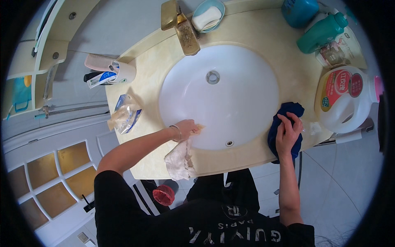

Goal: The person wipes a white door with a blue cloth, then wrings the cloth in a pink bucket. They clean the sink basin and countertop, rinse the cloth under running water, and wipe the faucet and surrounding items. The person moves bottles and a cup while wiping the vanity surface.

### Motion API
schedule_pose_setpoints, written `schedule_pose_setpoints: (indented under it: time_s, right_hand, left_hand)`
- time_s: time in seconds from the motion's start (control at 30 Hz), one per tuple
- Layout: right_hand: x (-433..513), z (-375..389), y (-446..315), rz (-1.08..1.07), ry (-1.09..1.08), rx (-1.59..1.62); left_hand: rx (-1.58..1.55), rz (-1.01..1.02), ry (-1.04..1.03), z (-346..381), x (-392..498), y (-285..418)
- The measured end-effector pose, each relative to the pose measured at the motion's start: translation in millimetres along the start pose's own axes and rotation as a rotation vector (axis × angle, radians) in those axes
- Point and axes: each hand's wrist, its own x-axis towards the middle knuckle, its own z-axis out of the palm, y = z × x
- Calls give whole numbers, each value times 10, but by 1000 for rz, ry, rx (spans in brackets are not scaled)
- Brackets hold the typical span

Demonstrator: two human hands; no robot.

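Note:
My left hand (184, 129) grips a cream textured cloth (179, 162) inside the front left of a white oval washbasin (243, 102). A bunched bit of the cloth pokes out past the fingertips against the basin wall. The rest drapes over the rim onto the counter and down to its front edge. To the right of the basin, my right hand (288, 134) lies on a crumpled dark blue cloth (285, 109), its fingers bent and apart. A round metal drain (213, 77) and a small overflow hole (229, 143) show in the basin.
A brass-coloured tap (188, 37) overhangs the basin's back, beside a blue soap dish (220, 5). Leftward stand a toiletries cup (127, 73) and a clear plastic packet (126, 115). On the right are a large jug (341, 100) and a green bottle (321, 35). A red-lined bin (164, 194) sits below.

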Motion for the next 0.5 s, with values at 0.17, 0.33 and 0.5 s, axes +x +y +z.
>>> schedule_pose_setpoints:
  time_s: [0.17,0.33,0.5]
  right_hand:
    - [-10,11,10,-1,-17,-8]
    - [-54,29,40,-13,-24,-22]
    - [-67,28,7,12,-35,-13]
  left_hand:
    - [-196,-147,340,-110,491,-80]
    - [-264,-247,565,-59,1069,-23]
    - [144,379,176,178,759,-67]
